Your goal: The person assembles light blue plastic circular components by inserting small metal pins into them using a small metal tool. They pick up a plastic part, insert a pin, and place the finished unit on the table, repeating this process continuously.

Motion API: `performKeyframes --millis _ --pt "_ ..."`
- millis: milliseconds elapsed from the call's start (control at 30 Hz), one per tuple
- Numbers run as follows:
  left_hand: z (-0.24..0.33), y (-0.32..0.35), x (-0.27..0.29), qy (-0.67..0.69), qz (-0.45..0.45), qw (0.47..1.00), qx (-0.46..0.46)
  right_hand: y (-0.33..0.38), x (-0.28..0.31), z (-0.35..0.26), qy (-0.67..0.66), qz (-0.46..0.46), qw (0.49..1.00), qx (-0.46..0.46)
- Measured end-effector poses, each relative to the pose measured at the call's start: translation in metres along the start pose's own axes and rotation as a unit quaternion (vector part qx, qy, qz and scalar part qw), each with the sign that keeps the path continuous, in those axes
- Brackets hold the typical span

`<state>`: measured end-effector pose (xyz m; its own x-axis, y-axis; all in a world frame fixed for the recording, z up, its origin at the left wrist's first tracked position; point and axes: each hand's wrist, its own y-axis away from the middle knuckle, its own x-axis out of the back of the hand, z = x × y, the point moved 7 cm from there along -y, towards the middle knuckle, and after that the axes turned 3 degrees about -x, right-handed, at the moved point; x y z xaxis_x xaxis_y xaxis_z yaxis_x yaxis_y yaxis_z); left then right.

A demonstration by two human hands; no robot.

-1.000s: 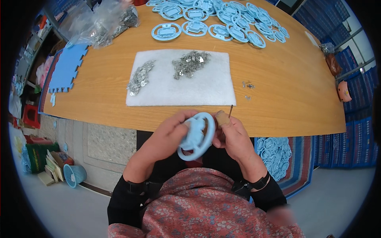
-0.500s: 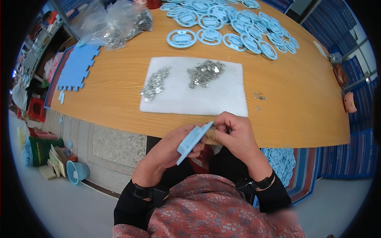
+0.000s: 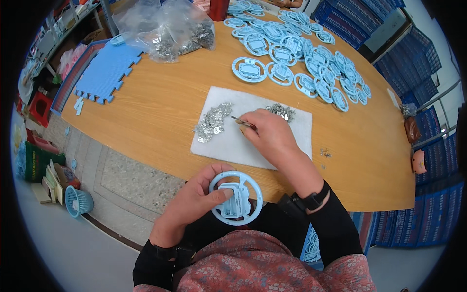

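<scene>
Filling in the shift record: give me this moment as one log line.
left hand: holds blue ring part | right hand: thin tool over white pad | metal bits: on pad

Clear crumpled plastic bags [image 3: 168, 29] full of small silvery metal parts, far left end of the wooden table, just beside the blue foam puzzle mat. Stacked dark blue plastic crates [image 3: 350, 22] against the far wall, more at right edge. No labels, signs or screens discernible.
</scene>
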<state>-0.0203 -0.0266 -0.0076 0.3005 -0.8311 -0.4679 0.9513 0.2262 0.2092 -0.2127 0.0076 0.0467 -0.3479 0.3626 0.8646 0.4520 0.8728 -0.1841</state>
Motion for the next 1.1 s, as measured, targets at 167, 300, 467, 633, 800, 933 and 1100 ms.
performKeyframes --millis 167,300,467,633,800,933,1100 --pt "-0.002 -0.002 0.004 0.014 0.017 1.0 0.0 -0.035 -0.015 -0.013 0.051 -0.024 0.998 -0.015" --pt "-0.004 0.0 0.005 0.008 0.002 1.0 0.008 -0.044 -0.027 -0.015 0.082 -0.077 0.994 0.01" --pt "-0.008 0.003 0.007 -0.003 -0.003 1.0 0.005 -0.017 -0.017 -0.019 0.096 -0.156 0.982 0.035" --pt "-0.008 0.002 0.007 -0.023 -0.005 1.0 0.005 -0.01 0.003 -0.01 0.014 -0.123 0.992 0.025" --pt "-0.007 0.0 0.007 -0.018 -0.007 1.0 0.004 -0.008 0.0 -0.009 0.021 -0.125 0.992 0.013" --pt "-0.008 0.0 0.007 -0.001 -0.014 1.0 0.01 -0.002 -0.007 -0.013 0.021 -0.141 0.99 -0.001" --pt "-0.01 0.0 0.004 -0.003 -0.014 1.0 0.015 0.009 -0.013 -0.005 0.022 -0.135 0.991 -0.017"
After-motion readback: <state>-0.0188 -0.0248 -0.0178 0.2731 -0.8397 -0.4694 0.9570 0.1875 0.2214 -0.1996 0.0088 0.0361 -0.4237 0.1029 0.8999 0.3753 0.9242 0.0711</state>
